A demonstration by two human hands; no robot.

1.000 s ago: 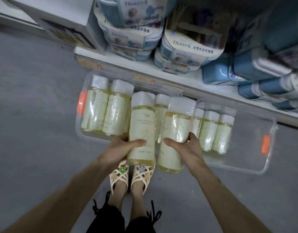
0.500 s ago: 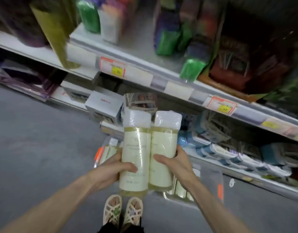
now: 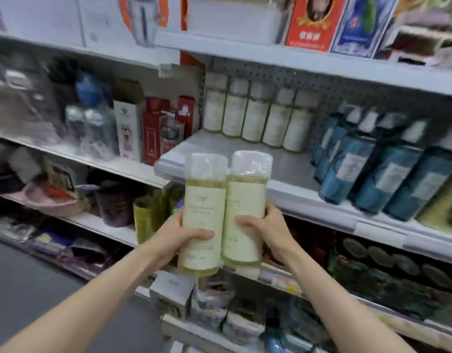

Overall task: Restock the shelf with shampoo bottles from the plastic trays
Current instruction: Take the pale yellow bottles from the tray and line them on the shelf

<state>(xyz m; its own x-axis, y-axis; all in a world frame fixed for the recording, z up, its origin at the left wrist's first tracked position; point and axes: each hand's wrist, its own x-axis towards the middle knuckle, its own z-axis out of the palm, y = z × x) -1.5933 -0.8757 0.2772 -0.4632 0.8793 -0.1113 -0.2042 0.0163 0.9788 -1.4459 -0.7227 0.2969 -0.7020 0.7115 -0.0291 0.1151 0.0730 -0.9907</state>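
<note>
Store shelf (image 3: pixel 291 164) now ahead, trays left below: left hand (image 3: pixel 179 238) grips one shampoo bottle (image 3: pixel 204 200), right hand (image 3: pixel 265 230) another, both raised for placing.

The shelf (image 3: pixel 293 165) has a bare strip open at its front, ahead of a row of pale bottles (image 3: pixel 255 118) lined along the back. Blue bottles (image 3: pixel 360 161) wall it on the right; the upper shelf (image 3: pixel 296 63) caps the gap overhead.
</note>
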